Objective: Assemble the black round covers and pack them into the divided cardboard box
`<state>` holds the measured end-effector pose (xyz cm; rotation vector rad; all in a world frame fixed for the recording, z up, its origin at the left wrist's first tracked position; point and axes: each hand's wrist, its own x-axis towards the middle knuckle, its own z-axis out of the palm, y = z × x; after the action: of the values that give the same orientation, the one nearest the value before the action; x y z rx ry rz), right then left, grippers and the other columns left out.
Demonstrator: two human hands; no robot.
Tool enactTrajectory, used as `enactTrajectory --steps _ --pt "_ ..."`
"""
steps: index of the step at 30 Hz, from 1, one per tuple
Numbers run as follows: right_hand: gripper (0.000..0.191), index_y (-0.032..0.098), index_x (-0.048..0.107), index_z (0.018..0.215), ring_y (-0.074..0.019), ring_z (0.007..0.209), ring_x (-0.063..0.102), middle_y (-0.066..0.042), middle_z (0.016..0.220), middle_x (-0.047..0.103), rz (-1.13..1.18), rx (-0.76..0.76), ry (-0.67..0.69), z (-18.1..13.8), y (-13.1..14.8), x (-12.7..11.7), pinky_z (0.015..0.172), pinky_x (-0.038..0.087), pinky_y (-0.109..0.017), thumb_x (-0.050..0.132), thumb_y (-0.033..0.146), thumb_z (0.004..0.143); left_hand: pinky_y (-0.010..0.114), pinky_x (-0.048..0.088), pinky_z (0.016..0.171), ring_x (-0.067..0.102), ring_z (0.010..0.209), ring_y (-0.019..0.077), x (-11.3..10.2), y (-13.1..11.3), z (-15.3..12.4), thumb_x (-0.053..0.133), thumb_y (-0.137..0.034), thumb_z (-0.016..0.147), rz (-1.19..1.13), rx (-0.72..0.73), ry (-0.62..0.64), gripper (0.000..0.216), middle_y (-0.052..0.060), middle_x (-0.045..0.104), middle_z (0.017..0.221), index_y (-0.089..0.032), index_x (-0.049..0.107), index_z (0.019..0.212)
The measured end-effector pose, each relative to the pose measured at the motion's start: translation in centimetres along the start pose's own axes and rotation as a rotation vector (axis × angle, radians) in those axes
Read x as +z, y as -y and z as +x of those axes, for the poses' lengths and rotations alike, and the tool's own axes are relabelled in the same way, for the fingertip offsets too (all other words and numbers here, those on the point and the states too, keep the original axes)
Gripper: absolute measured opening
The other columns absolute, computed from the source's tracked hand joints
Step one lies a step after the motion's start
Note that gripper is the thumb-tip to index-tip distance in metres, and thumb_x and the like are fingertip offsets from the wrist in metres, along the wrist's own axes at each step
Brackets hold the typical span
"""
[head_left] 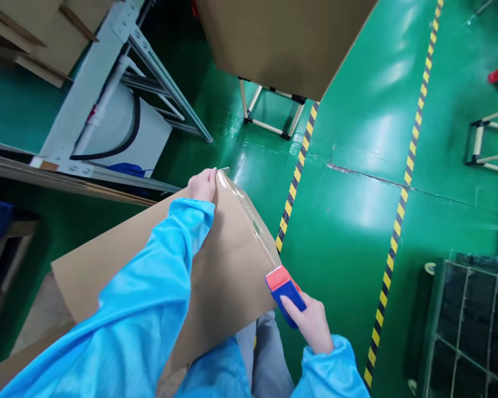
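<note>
A brown cardboard box (228, 265) is tilted in front of me, with a strip of clear tape (249, 213) running along its right edge. My left hand (202, 185), in a light blue sleeve, presses closed fingers on the box's far corner, on the end of the tape. My right hand (309, 323) grips a blue and red tape dispenser (284, 290) held against the box's near right edge, at the lower end of the tape strip.
The floor is green with yellow-black striped lines (402, 204). A large cardboard box on a white pipe stand (269, 113) is ahead. A metal frame (120, 72) stands at the left, black trays (473, 326) at the lower right, another pipe rack (487, 143) at the right edge.
</note>
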<state>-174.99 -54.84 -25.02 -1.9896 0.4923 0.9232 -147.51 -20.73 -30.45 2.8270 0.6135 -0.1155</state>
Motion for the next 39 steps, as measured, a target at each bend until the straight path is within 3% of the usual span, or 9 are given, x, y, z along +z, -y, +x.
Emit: enactTrajectory --steps 8,15,17,20,24,27,33,36,39 --pt "0.050 0.019 0.078 0.086 -0.0268 0.068 0.070 -0.007 0.073 0.075 -0.005 0.146 -0.015 -8.6 -12.7 -3.1 0.068 0.052 -0.032 0.063 0.065 0.078 0.043 0.038 0.097 0.059 0.115 0.0282 0.1 -0.8 -0.4 0.023 -0.064 0.097 0.011 -0.041 -0.004 0.065 0.010 0.068 0.111 -0.018 0.067 0.111" --pt "0.052 0.020 0.075 0.090 -0.0282 0.081 0.072 -0.012 0.082 0.075 -0.427 0.258 -0.028 -3.1 -10.5 -0.5 0.068 0.048 -0.030 0.050 0.066 0.087 0.050 0.027 0.115 0.040 0.138 0.0285 0.0 -1.0 -0.9 0.026 -0.053 0.100 0.026 0.142 -0.079 0.060 0.013 0.057 0.138 -0.009 0.057 0.128" --pt "0.052 0.019 0.074 0.097 -0.0297 0.089 0.072 -0.014 0.091 0.076 -0.514 0.302 -0.019 -1.1 -9.9 0.3 0.071 0.049 -0.031 0.050 0.064 0.088 0.048 0.013 0.123 0.019 0.150 0.0267 -0.8 -0.6 -5.5 0.030 -0.053 0.099 0.006 0.215 -0.128 0.061 0.010 0.035 0.158 -0.014 0.041 0.145" --pt "0.052 0.018 0.073 0.102 -0.0298 0.094 0.071 -0.016 0.099 0.075 -0.557 0.379 0.001 -0.5 -10.9 0.2 0.075 0.050 -0.033 0.048 0.062 0.090 0.050 0.004 0.125 0.011 0.152 0.0283 -1.7 2.0 -18.0 0.031 -0.050 0.098 -0.043 0.397 -0.058 0.063 0.003 0.018 0.165 -0.023 0.025 0.155" --pt "0.058 0.018 0.074 0.102 -0.0297 0.089 0.072 -0.016 0.095 0.075 -0.463 0.372 -0.029 -2.7 -14.3 -1.9 0.073 0.050 -0.034 0.047 0.067 0.088 0.061 0.004 0.121 0.026 0.146 0.0374 -0.2 6.7 -34.7 0.052 -0.058 0.085 0.122 0.708 0.483 0.075 0.012 0.033 0.158 -0.029 0.035 0.152" --pt "0.058 0.018 0.076 0.095 -0.0284 0.082 0.071 -0.013 0.085 0.076 -0.216 0.215 -0.124 -4.3 -15.1 -3.4 0.070 0.050 -0.032 0.050 0.068 0.084 0.065 0.000 0.119 0.031 0.145 0.0360 2.3 5.5 -37.7 0.046 -0.039 0.093 0.204 0.622 0.464 0.055 0.010 0.040 0.154 -0.034 0.042 0.148" --pt "0.053 0.013 0.077 0.084 -0.0211 0.067 0.064 -0.007 0.073 0.072 0.263 -0.147 -0.197 -6.0 -11.1 -4.2 0.061 0.047 -0.027 0.062 0.064 0.077 0.053 0.002 0.123 0.015 0.151 0.0302 3.9 -8.0 -29.7 0.050 -0.039 0.093 -0.249 0.387 0.322 0.060 0.012 0.027 0.161 -0.019 0.042 0.148" --pt "0.051 0.012 0.075 0.078 -0.0174 0.059 0.058 -0.006 0.066 0.068 0.313 -0.234 -0.146 -7.0 -9.6 -4.0 0.055 0.045 -0.026 0.065 0.062 0.076 0.045 0.029 0.117 0.038 0.141 0.0315 2.1 -11.6 -30.3 0.045 -0.054 0.093 -0.725 0.029 0.485 0.056 0.014 0.051 0.147 -0.017 0.059 0.132" --pt "0.049 0.012 0.076 0.082 -0.0164 0.058 0.057 -0.005 0.067 0.068 0.310 -0.276 -0.056 -7.9 -9.0 -3.1 0.054 0.045 -0.025 0.067 0.060 0.076 0.040 0.053 0.085 0.067 0.098 0.0306 -0.1 -10.4 -34.1 0.038 -0.074 0.086 -1.004 -0.197 0.811 0.071 0.017 0.074 0.099 -0.014 0.074 0.097"
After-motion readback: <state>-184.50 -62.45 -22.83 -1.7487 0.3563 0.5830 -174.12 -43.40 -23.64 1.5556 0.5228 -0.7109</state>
